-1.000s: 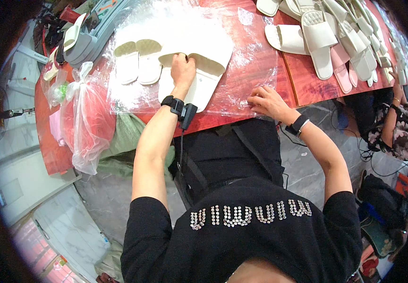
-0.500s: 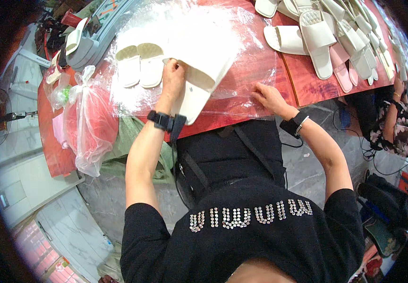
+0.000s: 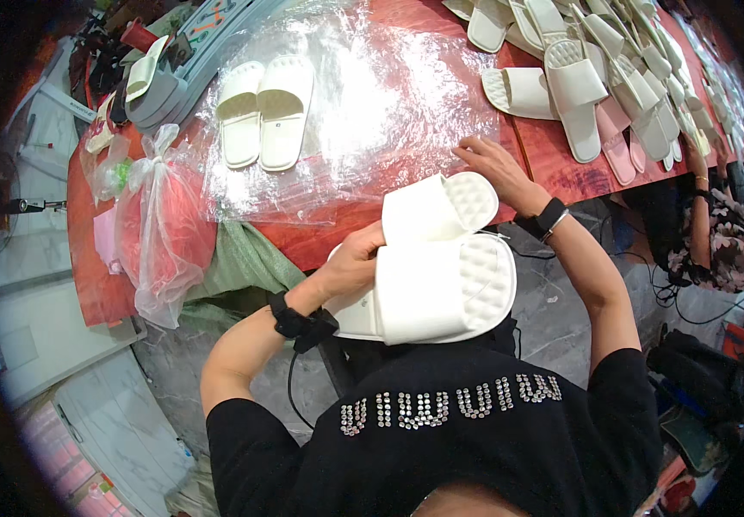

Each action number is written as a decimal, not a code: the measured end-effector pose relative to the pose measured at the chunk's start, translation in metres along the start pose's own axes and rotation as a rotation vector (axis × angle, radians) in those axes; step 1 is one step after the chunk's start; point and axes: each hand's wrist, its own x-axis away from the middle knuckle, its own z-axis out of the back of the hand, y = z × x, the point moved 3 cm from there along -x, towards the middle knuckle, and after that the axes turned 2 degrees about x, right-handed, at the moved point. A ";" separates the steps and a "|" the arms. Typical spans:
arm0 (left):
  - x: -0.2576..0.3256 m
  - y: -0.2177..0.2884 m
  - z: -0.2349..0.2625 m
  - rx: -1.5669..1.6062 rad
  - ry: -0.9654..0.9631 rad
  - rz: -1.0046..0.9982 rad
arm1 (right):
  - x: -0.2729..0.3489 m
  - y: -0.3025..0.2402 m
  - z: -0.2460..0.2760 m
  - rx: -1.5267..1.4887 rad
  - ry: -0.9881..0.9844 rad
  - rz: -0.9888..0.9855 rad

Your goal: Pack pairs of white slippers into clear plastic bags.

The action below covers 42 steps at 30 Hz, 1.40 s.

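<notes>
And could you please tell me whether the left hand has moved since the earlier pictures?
Yes: judged against the red table, the left hand has drawn back from over it to about its near edge.

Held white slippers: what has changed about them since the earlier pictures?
The left hand has drawn the held white slippers closer, slightly rightward, and turned them sideways. The other white pair stays on the clear plastic; the right hand still holds no slipper.
</notes>
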 end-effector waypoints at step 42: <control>-0.072 -0.079 0.026 -1.055 0.513 -0.089 | 0.004 -0.085 -0.005 -0.070 -0.317 0.248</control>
